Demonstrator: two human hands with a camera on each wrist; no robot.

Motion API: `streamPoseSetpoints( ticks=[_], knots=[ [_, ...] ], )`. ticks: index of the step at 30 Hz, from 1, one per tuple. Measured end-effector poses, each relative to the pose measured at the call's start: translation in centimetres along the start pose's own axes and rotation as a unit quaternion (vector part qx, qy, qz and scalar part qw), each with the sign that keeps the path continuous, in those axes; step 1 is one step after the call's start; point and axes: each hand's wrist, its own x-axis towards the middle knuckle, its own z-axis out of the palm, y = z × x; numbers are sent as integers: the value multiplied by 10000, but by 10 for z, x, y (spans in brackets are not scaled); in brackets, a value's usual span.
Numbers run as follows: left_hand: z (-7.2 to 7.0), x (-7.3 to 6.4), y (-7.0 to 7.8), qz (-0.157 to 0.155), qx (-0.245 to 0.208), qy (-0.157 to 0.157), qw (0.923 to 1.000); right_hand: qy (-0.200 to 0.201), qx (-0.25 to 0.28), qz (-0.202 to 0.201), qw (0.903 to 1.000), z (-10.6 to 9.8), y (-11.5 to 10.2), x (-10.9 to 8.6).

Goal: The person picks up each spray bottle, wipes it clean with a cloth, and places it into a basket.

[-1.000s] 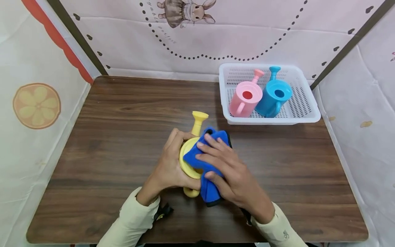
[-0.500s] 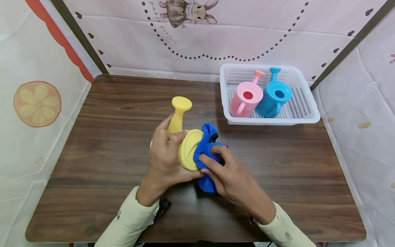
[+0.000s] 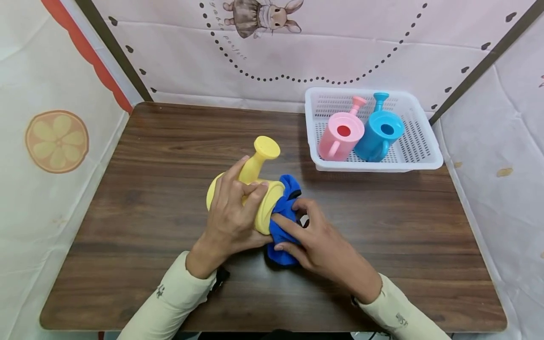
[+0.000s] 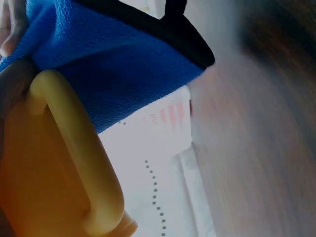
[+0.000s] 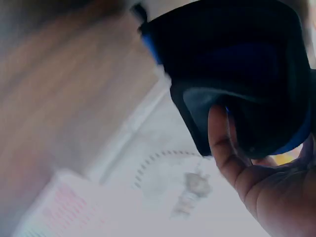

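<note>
In the head view, my left hand [image 3: 229, 219] grips a yellow watering can [image 3: 268, 205] round its body. The can is tilted, its top turned to the right and its spout raised away from me. My right hand [image 3: 325, 248] pinches a bunched blue cloth [image 3: 281, 241] against the can's top, where the cloth hides the opening. The left wrist view shows the can's handle [image 4: 81, 153] close up below the hanging cloth [image 4: 118, 64]. Dark edging and folds of the cloth [image 5: 247, 54] fill the right wrist view above the fingers [image 5: 224, 143].
A white perforated basket [image 3: 425, 163] stands at the back right of the wooden table [image 3: 170, 141]. Inside it are a pink watering can [image 3: 340, 137] and a blue watering can [image 3: 378, 137]. Printed cloth walls [image 3: 272, 56] border the table's back and sides.
The can has tipped from near upright, its top turning to the right. My right hand has gone from lying spread over the cloth to pinching it at the can's top.
</note>
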Motion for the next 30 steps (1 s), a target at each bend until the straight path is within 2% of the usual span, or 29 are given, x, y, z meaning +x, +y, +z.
streamPoseSetpoints(
  ticks=[3, 6, 9, 12, 14, 17, 18, 19, 20, 21, 23, 24, 25, 26, 27, 28, 29, 30],
  knots=[
    [1, 1, -1, 173, 52, 1, 9998, 37, -508, -374, 9980, 1, 1, 2],
    [4, 1, 1, 348, 147, -28, 9993, 183, -454, -422, 9979, 5, 1, 2],
    [9, 1, 3, 396, 162, -105, 9990, 413, 142, -199, 9988, 11, 1, 1],
    [13, -1, 4, 353, 234, -164, 9990, 486, 894, 239, 9945, 12, 1, 1],
    [15, -1, 6, 408, 342, -104, 9985, 489, 1404, 578, 9872, 11, 1, 1],
    [15, 1, 8, 526, 512, -4, 9973, 392, 2233, 1228, 9662, 6, -1, 2],
    [15, 2, 9, 566, 558, 21, 9968, 381, 2416, 1355, 9601, 4, -2, 2],
    [15, 3, 9, 606, 588, 40, 9964, 364, 2464, 1377, 9586, 3, -2, 3],
    [14, 4, 9, 636, 611, 37, 9961, 317, 2355, 1304, 9626, 1, -3, 3],
    [13, 5, 9, 639, 589, 9, 9962, 232, 2097, 1119, 9711, 0, -3, 3],
    [9, 8, 8, 593, 487, -55, 9970, 100, 1014, 352, 9942, -1, -1, 3],
    [7, 9, 8, 563, 423, -82, 9975, 118, 307, -118, 9994, -1, 0, 3],
    [6, 11, 8, 520, 338, -106, 9980, 197, -402, -568, 9974, -2, 2, 3],
    [4, 12, 7, 470, 253, -126, 9985, 298, -986, -916, 9904, -2, 4, 3],
    [3, 13, 7, 420, 171, -154, 9989, 408, -1354, -1141, 9834, -1, 5, 3],
    [2, 14, 7, 386, 130, -185, 9990, 498, -1502, -1222, 9798, 0, 6, 3],
    [2, 14, 7, 402, 132, -230, 9988, 522, -1413, -1149, 9819, 0, 6, 3],
    [2, 14, 6, 433, 158, -282, 9985, 504, -1077, -928, 9886, 1, 5, 3]
  ],
)
